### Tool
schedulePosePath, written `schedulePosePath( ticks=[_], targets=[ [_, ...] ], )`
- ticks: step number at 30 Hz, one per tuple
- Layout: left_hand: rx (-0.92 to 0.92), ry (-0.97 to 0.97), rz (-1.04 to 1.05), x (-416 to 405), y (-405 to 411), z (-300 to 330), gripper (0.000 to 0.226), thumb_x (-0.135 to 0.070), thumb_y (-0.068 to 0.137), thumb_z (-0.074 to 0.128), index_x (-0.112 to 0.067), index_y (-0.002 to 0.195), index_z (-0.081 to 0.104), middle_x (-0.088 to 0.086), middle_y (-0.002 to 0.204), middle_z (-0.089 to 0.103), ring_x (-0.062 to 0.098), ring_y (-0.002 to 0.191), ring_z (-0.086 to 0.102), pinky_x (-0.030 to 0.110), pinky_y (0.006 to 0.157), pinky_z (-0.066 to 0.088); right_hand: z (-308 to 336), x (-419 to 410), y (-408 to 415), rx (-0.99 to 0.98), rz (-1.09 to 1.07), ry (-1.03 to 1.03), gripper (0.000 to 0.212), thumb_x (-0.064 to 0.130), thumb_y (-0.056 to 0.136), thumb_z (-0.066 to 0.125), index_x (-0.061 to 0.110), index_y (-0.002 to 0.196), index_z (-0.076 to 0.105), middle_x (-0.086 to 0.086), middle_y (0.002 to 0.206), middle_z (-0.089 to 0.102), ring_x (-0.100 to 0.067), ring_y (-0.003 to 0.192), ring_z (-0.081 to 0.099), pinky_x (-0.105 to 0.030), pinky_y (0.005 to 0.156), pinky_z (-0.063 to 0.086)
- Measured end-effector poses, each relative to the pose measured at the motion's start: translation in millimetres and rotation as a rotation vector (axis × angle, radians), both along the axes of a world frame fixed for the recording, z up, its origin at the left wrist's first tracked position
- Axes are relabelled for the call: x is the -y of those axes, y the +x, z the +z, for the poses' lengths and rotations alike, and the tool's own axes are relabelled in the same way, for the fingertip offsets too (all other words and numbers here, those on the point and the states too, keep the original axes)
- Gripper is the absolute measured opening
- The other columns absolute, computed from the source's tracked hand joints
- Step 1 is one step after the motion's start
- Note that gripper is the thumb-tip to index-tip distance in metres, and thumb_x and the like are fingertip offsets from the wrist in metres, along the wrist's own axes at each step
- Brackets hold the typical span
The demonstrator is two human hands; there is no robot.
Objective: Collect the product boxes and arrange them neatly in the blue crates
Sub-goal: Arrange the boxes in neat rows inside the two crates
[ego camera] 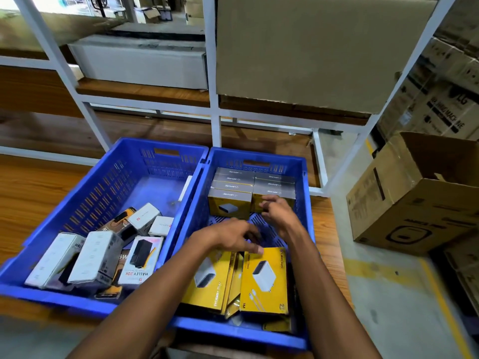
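The left hand [234, 238], fingers [255, 248] spread touching the loose yellow box [264, 278] beneath, should stand it flush against the row [252, 187] the right hand [277, 211], fingers loosely curled, steadies.

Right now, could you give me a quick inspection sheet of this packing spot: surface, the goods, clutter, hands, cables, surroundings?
Surface: wooden platform carrying two blue crates side by side.
Job's things: right crate holds yellow charger boxes stood in neat rows at its far end; loose yellow boxes lie flat at its near end.
Clutter: left crate holds a jumble of white and black product boxes, unsorted.
Hands: left hand reaches over the loose yellow boxes, fingertips touching one; right hand touches the stood-up row. Neither clearly grips.
Cables: nothing seen.
Surroundings: white metal shelving, large cardboard cartons, an open carton on the floor at right.
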State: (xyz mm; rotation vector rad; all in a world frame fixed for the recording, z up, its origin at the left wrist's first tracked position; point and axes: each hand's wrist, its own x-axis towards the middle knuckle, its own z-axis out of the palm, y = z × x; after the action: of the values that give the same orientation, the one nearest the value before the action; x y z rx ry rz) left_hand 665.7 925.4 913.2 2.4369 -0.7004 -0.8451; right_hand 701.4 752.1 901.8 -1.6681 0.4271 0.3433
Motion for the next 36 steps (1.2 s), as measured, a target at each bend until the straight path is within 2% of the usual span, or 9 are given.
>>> schedulePosePath(
  ticks=[3, 7, 10, 12, 17, 22, 25, 28, 36],
  targets=[
    [-0.022, 0.124, -0.101, 11, -13, -1, 0.084, -0.071, 0.08, 0.074, -0.027, 0.147, 0.051, 0.0, 0.148, 0.058, 0.023, 0.131, 0.056, 0.048, 0.111, 0.047, 10, 13, -12, 0.004, 0.073, -0.049, 0.023, 0.011, 0.104, 0.05, 0.02, 0.122, 0.061, -0.009, 0.125, 0.068, -0.028, 0.103, 0.065, -0.038, 0.079, 0.051],
    [-0.077, 0.096, -0.14, 15, -19, -4, 0.08, -0.068, 0.075, 0.081, -0.028, 0.139, 0.056, -0.003, 0.137, 0.064, 0.023, 0.12, 0.061, 0.05, 0.106, 0.05, 7, 28, -34, 0.011, 0.117, -0.15, 0.019, 0.016, 0.106, 0.053, 0.018, 0.123, 0.06, -0.013, 0.128, 0.067, -0.012, 0.085, 0.055, -0.026, 0.066, 0.041],
    [-0.108, 0.001, -0.115, 13, -17, 1, 0.073, -0.063, 0.073, 0.085, -0.028, 0.132, 0.062, -0.006, 0.129, 0.068, 0.018, 0.115, 0.063, 0.05, 0.103, 0.052, 3, 28, -45, 0.026, 0.153, -0.177, 0.029, 0.029, 0.109, 0.049, 0.014, 0.132, 0.059, -0.008, 0.126, 0.068, -0.018, 0.113, 0.062, -0.034, 0.09, 0.05],
    [-0.14, -0.138, -0.019, 10, -17, 5, 0.064, -0.058, 0.074, 0.087, -0.03, 0.127, 0.067, -0.01, 0.123, 0.071, 0.013, 0.112, 0.065, 0.045, 0.103, 0.052, 7, 26, -49, 0.06, 0.166, -0.15, 0.035, 0.035, 0.11, 0.046, 0.013, 0.134, 0.059, -0.006, 0.126, 0.07, -0.021, 0.123, 0.062, -0.043, 0.107, 0.048],
    [-0.182, -0.574, 0.321, -8, -19, 18, 0.04, -0.033, 0.086, 0.086, -0.022, 0.121, 0.071, -0.001, 0.109, 0.077, 0.014, 0.099, 0.074, 0.027, 0.084, 0.057, 20, 27, -58, 0.147, 0.147, -0.005, 0.057, 0.062, 0.103, 0.043, 0.018, 0.133, 0.064, -0.006, 0.122, 0.073, -0.018, 0.114, 0.068, -0.041, 0.101, 0.053],
    [-0.18, -0.855, 0.745, -26, -21, 8, 0.046, -0.042, 0.086, 0.083, -0.019, 0.123, 0.07, 0.006, 0.115, 0.077, 0.024, 0.102, 0.076, 0.047, 0.094, 0.061, 22, 31, -60, 0.092, 0.225, 0.089, 0.077, 0.092, 0.081, 0.046, 0.036, 0.129, 0.068, 0.004, 0.128, 0.072, -0.021, 0.12, 0.067, -0.052, 0.102, 0.053],
    [-0.203, -1.063, 0.945, -31, -23, 7, 0.042, -0.036, 0.089, 0.078, -0.009, 0.12, 0.067, 0.019, 0.114, 0.074, 0.026, 0.093, 0.076, 0.048, 0.086, 0.061, 24, 31, -65, 0.111, 0.304, 0.092, 0.06, 0.071, 0.086, 0.066, 0.034, 0.134, 0.061, 0.003, 0.133, 0.068, -0.02, 0.119, 0.068, -0.051, 0.096, 0.058],
    [-0.188, -1.13, 1.023, -30, -26, 7, 0.039, -0.034, 0.098, 0.072, -0.004, 0.122, 0.065, 0.022, 0.114, 0.074, 0.035, 0.099, 0.074, 0.052, 0.089, 0.062, 19, 34, -65, 0.123, 0.347, 0.093, 0.069, 0.041, 0.08, 0.088, 0.029, 0.138, 0.052, -0.002, 0.127, 0.072, -0.022, 0.113, 0.072, -0.05, 0.093, 0.06],
    [0.008, -0.883, 0.937, -31, -27, -5, 0.035, -0.051, 0.098, 0.065, -0.02, 0.113, 0.072, 0.0, 0.108, 0.075, 0.016, 0.102, 0.072, 0.038, 0.096, 0.059, 13, 32, -57, 0.231, 0.089, 0.106, 0.051, 0.006, 0.095, 0.072, 0.02, 0.138, 0.049, 0.0, 0.124, 0.074, -0.017, 0.109, 0.072, -0.035, 0.081, 0.056]
  ],
)
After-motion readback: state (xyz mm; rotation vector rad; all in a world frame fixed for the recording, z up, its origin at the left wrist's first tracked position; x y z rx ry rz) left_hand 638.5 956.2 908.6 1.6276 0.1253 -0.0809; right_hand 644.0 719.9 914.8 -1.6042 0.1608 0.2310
